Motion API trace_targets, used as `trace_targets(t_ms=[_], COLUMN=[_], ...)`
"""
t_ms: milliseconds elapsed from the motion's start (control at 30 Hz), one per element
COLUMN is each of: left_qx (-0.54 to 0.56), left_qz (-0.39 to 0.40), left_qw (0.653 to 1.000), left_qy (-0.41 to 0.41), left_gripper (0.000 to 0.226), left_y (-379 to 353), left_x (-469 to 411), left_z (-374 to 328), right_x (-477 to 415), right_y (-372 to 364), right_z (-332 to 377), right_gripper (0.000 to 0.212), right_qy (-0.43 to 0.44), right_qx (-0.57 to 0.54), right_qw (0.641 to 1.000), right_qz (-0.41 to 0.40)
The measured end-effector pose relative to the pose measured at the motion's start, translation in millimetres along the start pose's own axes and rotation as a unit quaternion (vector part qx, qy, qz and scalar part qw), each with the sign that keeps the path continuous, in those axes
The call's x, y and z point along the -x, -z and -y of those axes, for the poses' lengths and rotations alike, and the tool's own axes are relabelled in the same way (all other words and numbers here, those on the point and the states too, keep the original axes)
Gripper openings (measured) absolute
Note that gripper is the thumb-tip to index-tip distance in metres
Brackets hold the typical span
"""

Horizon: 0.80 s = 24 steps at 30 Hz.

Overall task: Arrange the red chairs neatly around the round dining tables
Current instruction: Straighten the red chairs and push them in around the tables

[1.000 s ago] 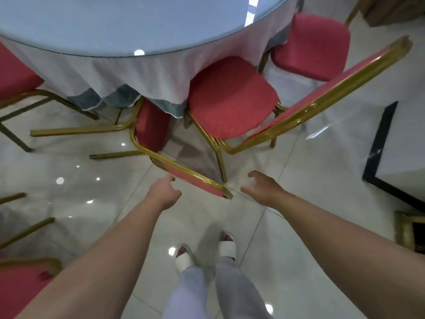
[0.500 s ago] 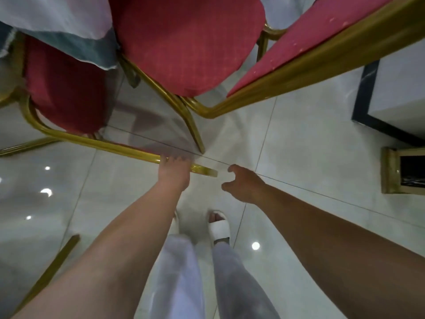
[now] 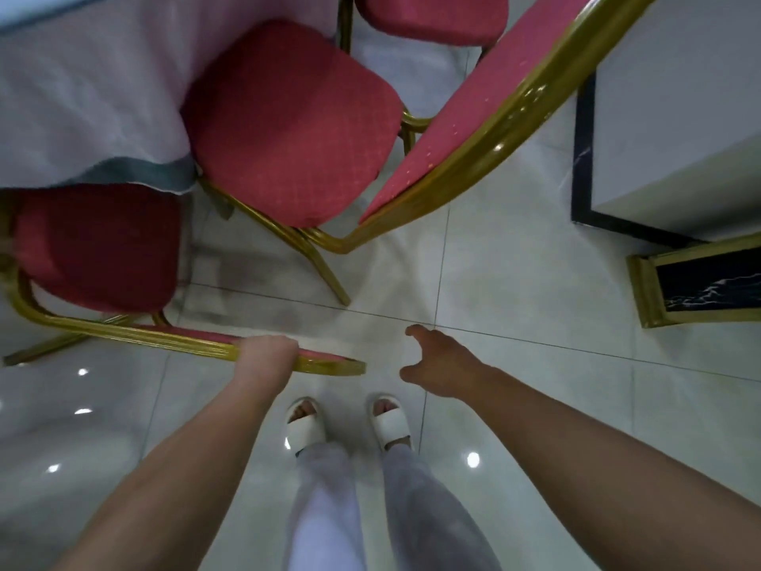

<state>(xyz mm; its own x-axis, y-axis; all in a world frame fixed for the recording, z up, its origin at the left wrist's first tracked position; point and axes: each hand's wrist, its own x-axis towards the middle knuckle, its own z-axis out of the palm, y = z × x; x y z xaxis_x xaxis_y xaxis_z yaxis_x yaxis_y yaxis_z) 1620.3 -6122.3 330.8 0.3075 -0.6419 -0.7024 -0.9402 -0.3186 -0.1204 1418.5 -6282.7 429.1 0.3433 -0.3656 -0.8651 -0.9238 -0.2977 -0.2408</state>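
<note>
The left hand (image 3: 263,352) grips a red chair's (image 3: 99,245) backrest top.

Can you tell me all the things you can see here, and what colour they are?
Chairs: three, red cushions on gold frames; nearest chair lower left, middle chair centre, far chair top.
Tablecloth: one, white over a grey-blue layer, top left.
Floor: pale shiny tiles, under everything.
Block: one, white with black edging, right.
Panel: one, black in a gold frame, right edge.
Slippers: two, white, bottom centre.
Trousers: light grey, bottom centre.
Left hand: grips the top of the nearest chair's backrest.
Right hand: open, empty, right of that backrest.
</note>
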Motion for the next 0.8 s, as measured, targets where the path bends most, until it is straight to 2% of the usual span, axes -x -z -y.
trace_targets(t_ms=[100,200,300,367,433,500,567,667,800], left_qx=[0.020,0.048,0.083,0.120,0.169,0.226,0.269,0.324,0.393], left_qz=[-0.006,-0.030,-0.082,-0.125,-0.167,-0.214,-0.237,-0.243,-0.283], left_qw=[1.000,0.998,0.993,0.984,0.969,0.945,0.925,0.902,0.857], left_qy=[-0.005,-0.002,0.011,0.031,0.062,0.096,0.127,0.146,0.175], left_gripper=[0.029,0.029,0.027,0.024,0.021,0.025,0.027,0.026,0.034], left_y=[26.8,58.5,95.7,119.5,141.1,155.4,161.9,155.8,137.6], left_x=[68.8,131.7,190.2,225.3,258.0,288.2,315.1,340.7,359.2], left_z=[16.7,24.3,25.1,27.9,34.0,40.7,45.9,45.2,44.7], right_x=[50.0,94.4,133.0,151.3,164.5,173.0,177.6,178.2,186.9], right_y=[-1.1,-6.8,-13.6,-13.8,-8.4,-1.1,4.7,12.3,34.9], right_z=[10.9,25.2,31.0,29.3,18.7,0.6,-13.8,-17.3,8.8], right_gripper=[0.093,0.111,0.111,0.102,0.084,0.063,0.049,0.033,0.014], right_qy=[0.037,0.106,0.172,0.216,0.249,0.251,0.243,0.260,0.291], right_qx=[0.015,0.109,0.155,0.150,0.110,0.030,0.002,0.000,0.089], right_qw=[0.999,0.988,0.973,0.965,0.961,0.966,0.968,0.964,0.950], right_qz=[0.003,0.022,0.016,-0.013,-0.041,-0.053,-0.058,-0.054,-0.073])
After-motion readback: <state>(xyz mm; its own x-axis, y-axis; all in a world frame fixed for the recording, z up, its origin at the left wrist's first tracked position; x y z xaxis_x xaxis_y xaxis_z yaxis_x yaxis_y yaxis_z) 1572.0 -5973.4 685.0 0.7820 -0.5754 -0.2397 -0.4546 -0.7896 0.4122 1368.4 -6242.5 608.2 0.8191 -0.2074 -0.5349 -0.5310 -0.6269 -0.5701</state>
